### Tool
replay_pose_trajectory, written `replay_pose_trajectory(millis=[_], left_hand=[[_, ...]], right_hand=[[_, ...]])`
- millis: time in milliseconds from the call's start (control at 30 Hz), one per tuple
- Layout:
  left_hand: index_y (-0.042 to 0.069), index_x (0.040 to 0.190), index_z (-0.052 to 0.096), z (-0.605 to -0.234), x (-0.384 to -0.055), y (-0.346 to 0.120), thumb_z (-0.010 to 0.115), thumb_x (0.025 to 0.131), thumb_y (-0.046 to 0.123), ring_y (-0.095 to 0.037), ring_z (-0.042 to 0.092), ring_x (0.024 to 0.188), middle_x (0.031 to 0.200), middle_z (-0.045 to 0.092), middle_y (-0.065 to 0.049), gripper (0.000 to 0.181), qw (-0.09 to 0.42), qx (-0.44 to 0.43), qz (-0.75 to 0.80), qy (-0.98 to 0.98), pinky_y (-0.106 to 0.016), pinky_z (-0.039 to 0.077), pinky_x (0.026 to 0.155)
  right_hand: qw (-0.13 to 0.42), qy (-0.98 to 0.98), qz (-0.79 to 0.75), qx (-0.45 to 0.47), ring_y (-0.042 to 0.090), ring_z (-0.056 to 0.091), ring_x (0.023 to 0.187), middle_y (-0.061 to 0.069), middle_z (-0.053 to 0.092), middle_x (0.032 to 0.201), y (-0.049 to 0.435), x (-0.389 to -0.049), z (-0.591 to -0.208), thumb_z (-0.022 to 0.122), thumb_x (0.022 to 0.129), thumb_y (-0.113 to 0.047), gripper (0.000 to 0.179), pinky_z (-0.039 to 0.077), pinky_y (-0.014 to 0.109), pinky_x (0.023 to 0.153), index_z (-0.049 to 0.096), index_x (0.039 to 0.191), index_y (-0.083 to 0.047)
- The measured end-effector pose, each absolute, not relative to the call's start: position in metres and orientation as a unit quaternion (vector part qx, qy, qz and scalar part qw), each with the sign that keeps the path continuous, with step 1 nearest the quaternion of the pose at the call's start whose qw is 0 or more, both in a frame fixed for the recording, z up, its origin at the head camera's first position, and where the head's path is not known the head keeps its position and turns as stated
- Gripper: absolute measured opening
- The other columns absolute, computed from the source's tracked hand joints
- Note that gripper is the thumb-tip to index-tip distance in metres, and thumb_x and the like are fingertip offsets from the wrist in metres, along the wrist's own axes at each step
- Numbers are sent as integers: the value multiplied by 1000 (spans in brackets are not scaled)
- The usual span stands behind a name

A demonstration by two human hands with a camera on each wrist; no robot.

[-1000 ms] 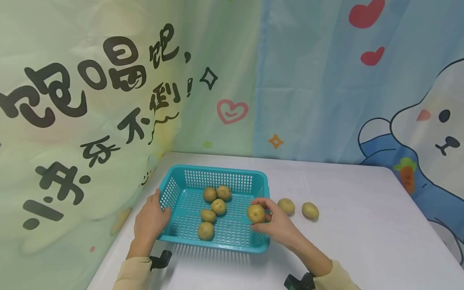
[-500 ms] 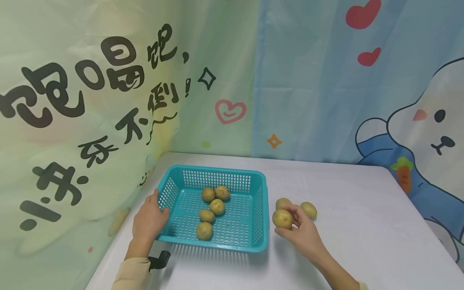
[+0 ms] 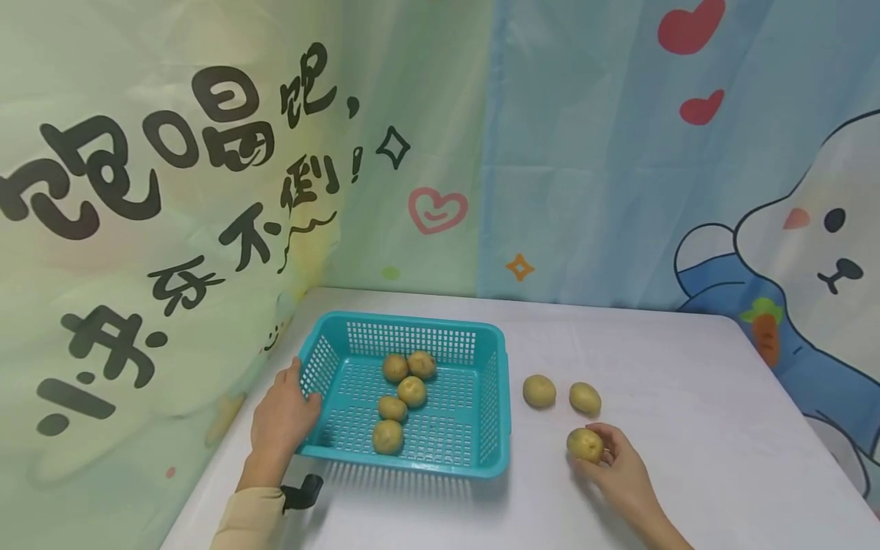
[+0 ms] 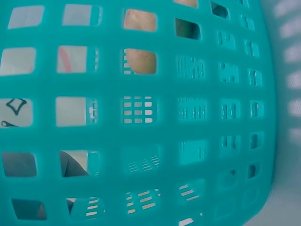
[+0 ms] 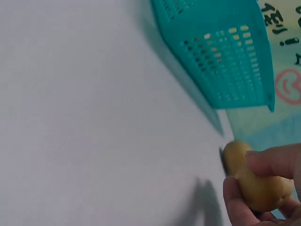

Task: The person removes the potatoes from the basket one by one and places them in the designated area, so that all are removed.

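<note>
A turquoise plastic basket [image 3: 412, 465] with lattice walls stands on the table, several potatoes [image 3: 412, 392] grouped around its middle. My left hand [image 3: 283, 409] grips its left rim, thumb on the inner side; the left wrist view is filled by the basket's lattice wall [image 4: 110, 84]. Right of the basket, my right hand [image 3: 619, 466] holds a potato [image 3: 584, 444] between thumb and fingers, low over the table. Just behind it lie two more potatoes, one [image 3: 539, 391] close to the basket and one [image 3: 585, 399] further right.
The white-covered table [image 3: 687, 397] reaches back to a printed curtain [image 3: 584, 153] with hearts, lettering and a cartoon animal. At the left, the curtain runs close along the table's edge. A black wrist strap [image 3: 302, 493] shows at the left sleeve.
My right hand has carried its potato out from above the basket's right side, rightward and toward me, to the table in front of the two loose potatoes. My left hand stays on the rim.
</note>
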State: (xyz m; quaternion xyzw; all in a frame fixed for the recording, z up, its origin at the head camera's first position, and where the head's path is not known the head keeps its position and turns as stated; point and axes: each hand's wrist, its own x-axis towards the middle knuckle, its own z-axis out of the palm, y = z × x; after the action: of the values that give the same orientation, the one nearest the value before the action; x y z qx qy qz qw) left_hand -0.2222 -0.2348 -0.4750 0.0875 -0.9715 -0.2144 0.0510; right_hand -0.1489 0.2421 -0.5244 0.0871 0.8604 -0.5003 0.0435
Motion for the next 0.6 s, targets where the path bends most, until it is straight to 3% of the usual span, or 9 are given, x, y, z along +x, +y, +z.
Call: replay_pose_trajectory(millis=[267,433,600], left_hand=[[-6,151,23,-474,-223,-235,54,91,19,-49,52,118,144,39,-32,72,54,87,-213,-972,-59,47,87],[-6,152,23,-474,-223,-235,54,92,19,-49,52,118,145,39,-31,72,52,89,-212,-972,-59,47,87],[-5,152,23,-474,-222,-234,54,92,19,-49,52,118,145,38,-31,72,50,88,-215,-971,-59,48,87]], right_hand=[[22,878,-460,128,49,44,127,29,41,143,274,-153,-540,73,85,-16,71,40,58,102,37,146,-4],[-14,892,-429,144,48,49,119,32,45,135,287,-161,-546,74,84,-15,69,42,60,95,39,143,-2],[-57,894,-414,159,50,48,118,33,47,131,294,-168,-550,72,83,-10,67,38,64,96,40,141,1]])
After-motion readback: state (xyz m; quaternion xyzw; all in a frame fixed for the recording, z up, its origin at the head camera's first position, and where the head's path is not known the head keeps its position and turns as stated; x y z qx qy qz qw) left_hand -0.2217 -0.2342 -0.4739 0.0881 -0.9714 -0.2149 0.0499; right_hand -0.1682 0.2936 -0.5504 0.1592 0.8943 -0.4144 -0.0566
